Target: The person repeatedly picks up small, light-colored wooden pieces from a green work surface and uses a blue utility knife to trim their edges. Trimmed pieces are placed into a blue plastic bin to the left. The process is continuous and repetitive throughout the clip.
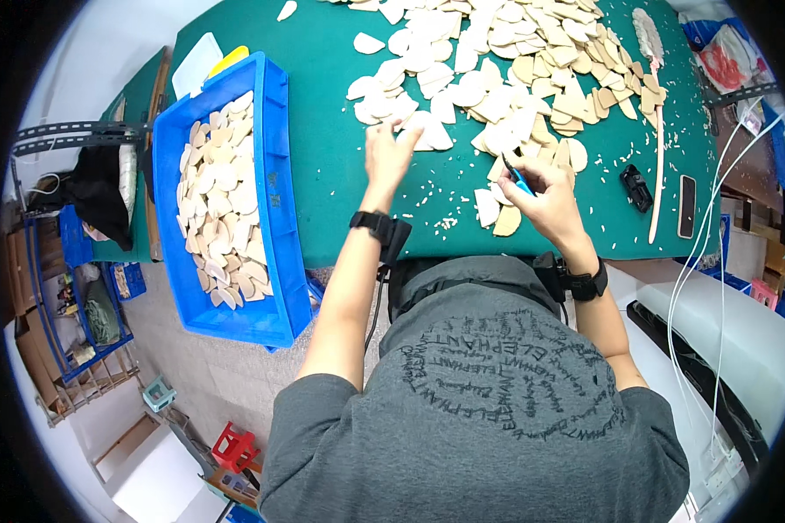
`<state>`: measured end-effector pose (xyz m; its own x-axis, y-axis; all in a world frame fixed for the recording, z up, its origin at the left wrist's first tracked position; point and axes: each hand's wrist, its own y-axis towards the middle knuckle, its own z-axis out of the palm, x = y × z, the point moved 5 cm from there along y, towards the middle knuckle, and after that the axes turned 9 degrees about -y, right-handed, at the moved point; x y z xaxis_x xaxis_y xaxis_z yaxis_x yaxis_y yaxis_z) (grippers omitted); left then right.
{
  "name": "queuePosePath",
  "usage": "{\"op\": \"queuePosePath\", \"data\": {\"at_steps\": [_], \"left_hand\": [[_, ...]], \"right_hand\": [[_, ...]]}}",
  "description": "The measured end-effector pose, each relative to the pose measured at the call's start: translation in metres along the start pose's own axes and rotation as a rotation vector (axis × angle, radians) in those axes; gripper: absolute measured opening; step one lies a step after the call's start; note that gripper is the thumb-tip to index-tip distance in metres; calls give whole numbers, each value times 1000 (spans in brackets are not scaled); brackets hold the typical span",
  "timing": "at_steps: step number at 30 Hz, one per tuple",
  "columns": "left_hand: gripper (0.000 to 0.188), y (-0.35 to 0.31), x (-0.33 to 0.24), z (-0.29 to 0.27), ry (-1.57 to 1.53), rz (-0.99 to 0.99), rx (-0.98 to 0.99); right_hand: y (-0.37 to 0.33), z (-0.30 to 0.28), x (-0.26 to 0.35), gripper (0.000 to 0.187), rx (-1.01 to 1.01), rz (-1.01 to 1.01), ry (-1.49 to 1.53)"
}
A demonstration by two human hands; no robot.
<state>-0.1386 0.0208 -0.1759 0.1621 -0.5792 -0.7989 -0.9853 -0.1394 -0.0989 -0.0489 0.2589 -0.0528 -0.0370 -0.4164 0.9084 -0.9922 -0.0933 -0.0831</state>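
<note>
My left hand (387,159) is at the near edge of a heap of flat cream foam-like pads (532,96). Its thumb and fingers are apart, with the thumb beside a pale pad (433,131); nothing is plainly gripped. Closed around small blue-handled snips (520,179) with a dark pointed tip, my right hand (546,193) is just right of the left one. Under and beside it a few loose pads (497,212) lie on the green table cover (340,209). Small white trimmings (446,224) are scattered around both hands.
A blue crate (275,200) partly filled with similar pads stands at left, over the table edge. To the right lie a black object (636,188), a phone (687,207) and a long stick (658,174) with a fuzzy end. White cables (699,235) hang at far right.
</note>
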Motion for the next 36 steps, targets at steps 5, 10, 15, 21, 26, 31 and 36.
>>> {"op": "queuePosePath", "data": {"at_steps": [5,10,15,21,26,31,36], "left_hand": [[40,7,-17,49,151,149,88],[25,-20,-44,30,-704,18,429],[23,-69,-89,-6,-1114,-56,530],[30,-89,-117,-48,-860,171,342],[25,-95,-125,-65,-755,302,269],[22,-99,-130,-70,-624,331,217],[21,-101,-137,-72,-554,391,170]], "right_hand": [[-7,-11,-4,17,-45,33,-77],[-10,-8,-10,20,-43,82,-68],[2,8,5,23,62,87,-70],[10,18,18,19,123,28,-64],[10,22,28,20,71,-37,-13],[9,20,32,20,78,-57,-57],[8,19,34,21,41,-95,-78]]}}
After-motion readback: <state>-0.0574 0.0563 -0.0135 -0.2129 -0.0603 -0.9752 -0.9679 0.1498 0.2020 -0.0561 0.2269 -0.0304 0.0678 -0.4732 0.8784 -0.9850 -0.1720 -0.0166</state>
